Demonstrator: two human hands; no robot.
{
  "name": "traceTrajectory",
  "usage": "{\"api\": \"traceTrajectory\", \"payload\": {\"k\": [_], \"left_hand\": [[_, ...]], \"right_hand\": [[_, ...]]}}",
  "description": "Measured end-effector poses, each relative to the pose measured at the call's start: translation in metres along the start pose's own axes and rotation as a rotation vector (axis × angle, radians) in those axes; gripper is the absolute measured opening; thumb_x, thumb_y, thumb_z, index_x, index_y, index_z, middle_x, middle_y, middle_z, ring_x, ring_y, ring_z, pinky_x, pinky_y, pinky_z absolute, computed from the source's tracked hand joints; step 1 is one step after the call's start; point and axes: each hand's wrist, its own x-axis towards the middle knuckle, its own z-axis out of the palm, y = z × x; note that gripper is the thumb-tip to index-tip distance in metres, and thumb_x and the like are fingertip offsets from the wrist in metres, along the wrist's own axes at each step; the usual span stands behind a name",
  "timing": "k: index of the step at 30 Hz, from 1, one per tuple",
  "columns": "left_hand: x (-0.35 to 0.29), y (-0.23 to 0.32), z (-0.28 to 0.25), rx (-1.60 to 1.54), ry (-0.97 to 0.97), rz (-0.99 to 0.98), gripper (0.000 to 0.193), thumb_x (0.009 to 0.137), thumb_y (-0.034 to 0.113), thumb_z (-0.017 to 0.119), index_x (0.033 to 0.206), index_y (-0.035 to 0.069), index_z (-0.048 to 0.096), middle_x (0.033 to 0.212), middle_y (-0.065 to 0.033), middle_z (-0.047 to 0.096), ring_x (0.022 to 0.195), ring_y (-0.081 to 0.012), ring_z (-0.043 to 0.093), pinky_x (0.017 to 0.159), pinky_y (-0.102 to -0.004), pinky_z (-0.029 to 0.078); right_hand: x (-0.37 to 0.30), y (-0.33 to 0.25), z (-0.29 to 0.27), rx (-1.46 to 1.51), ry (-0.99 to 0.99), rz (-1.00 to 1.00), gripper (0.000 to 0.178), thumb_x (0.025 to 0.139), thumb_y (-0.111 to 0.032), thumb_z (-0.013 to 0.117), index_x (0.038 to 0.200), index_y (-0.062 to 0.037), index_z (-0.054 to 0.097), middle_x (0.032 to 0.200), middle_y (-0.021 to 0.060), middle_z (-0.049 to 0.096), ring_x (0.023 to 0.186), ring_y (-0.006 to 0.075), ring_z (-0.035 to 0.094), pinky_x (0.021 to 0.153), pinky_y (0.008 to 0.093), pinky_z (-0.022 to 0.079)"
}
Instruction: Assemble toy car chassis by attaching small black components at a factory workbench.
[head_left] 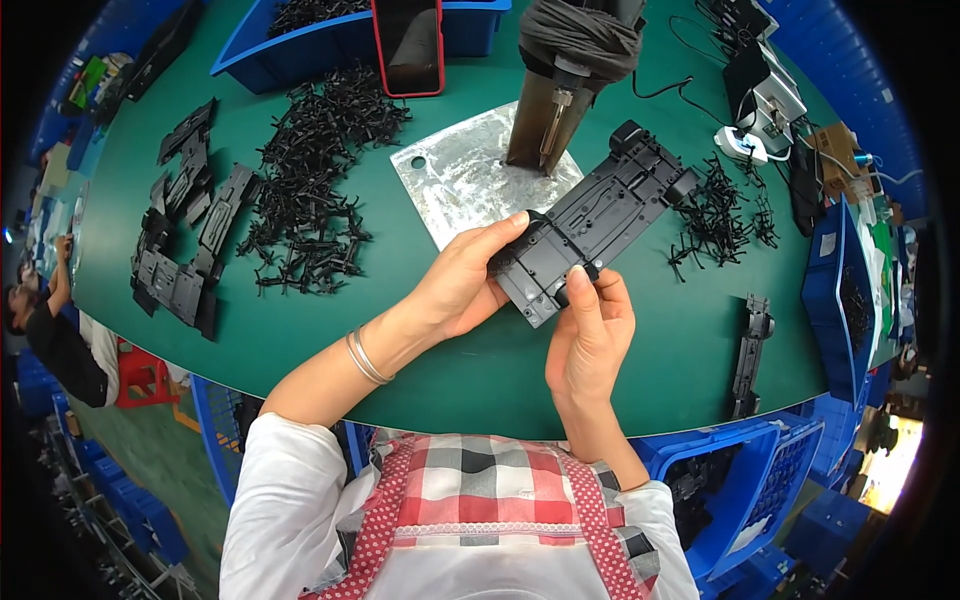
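Both my hands hold a black plastic toy-car chassis (603, 212) at a slant over the green table, in front of a metal plate. Gripping its near left edge, my left hand (468, 278) has the thumb on top and the fingers hidden beneath. My right hand (593, 335) is closed round the near right corner, its thumb beside a black wheel. Wheels show at the chassis's far end too. Just beyond it, a machine's driver bit (553, 130) points down over the silvery metal plate (450, 185).
Left lies a heap of small black axle-like parts (310, 190), with loose chassis pieces (185, 265) beyond it. A smaller heap (718, 215) and another chassis (750, 355) lie right. At the back are a blue bin (245, 70) and a red-cased phone (410, 50). Another person (65, 340) sits far left.
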Motion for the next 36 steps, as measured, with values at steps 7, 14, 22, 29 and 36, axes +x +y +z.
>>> {"api": "traceTrajectory", "payload": {"k": [7, 14, 22, 29, 36], "left_hand": [[0.002, 0.002, 0.000, -0.001, 0.006, 0.033, 0.037, 0.095, 0.029, 0.041, 0.110, -0.003, 0.052, 0.103, -0.0102, 0.058, 0.092, -0.0151, 0.058, 0.080, -0.0318, 0.049], [0.011, 0.018, -0.005, 0.031, 0.007, 0.019, 0.037, 0.094, 0.031, 0.043, 0.106, -0.002, 0.054, 0.098, -0.0077, 0.059, 0.087, -0.0124, 0.058, 0.076, -0.0296, 0.050], [0.018, 0.031, -0.005, 0.053, 0.021, 0.078, 0.033, 0.093, 0.025, 0.044, 0.106, -0.004, 0.053, 0.100, -0.0123, 0.060, 0.088, -0.0163, 0.060, 0.078, -0.0303, 0.049], [0.022, 0.035, -0.004, 0.050, 0.023, 0.098, 0.032, 0.093, 0.025, 0.045, 0.105, -0.003, 0.054, 0.099, -0.0116, 0.061, 0.086, -0.0156, 0.060, 0.078, -0.0296, 0.049], [0.023, 0.037, -0.005, 0.047, 0.028, 0.120, 0.034, 0.093, 0.027, 0.044, 0.106, -0.003, 0.054, 0.099, -0.0115, 0.061, 0.085, -0.0155, 0.060, 0.077, -0.0291, 0.050]], "right_hand": [[0.003, 0.003, 0.006, 0.062, -0.015, -0.003, 0.016, 0.085, -0.009, 0.062, 0.093, -0.0020, 0.051, 0.095, 0.0069, 0.059, 0.089, 0.0119, 0.054, 0.083, 0.0274, 0.042], [0.015, 0.009, 0.024, 0.063, 0.013, -0.053, 0.013, 0.086, -0.010, 0.060, 0.091, -0.0043, 0.050, 0.095, 0.0062, 0.058, 0.089, 0.0113, 0.054, 0.084, 0.0273, 0.042], [0.020, 0.013, 0.040, 0.038, 0.016, -0.128, 0.019, 0.083, -0.007, 0.064, 0.093, -0.0022, 0.049, 0.094, 0.0069, 0.058, 0.086, 0.0101, 0.053, 0.083, 0.0244, 0.041], [0.025, 0.010, 0.045, 0.031, 0.001, -0.156, 0.022, 0.082, -0.008, 0.066, 0.095, -0.0010, 0.049, 0.094, 0.0077, 0.057, 0.086, 0.0106, 0.053, 0.083, 0.0244, 0.042], [0.027, 0.014, 0.046, 0.032, -0.037, -0.189, 0.022, 0.082, -0.005, 0.064, 0.098, 0.0009, 0.049, 0.096, 0.0092, 0.058, 0.088, 0.0121, 0.054, 0.085, 0.0259, 0.042]]}}
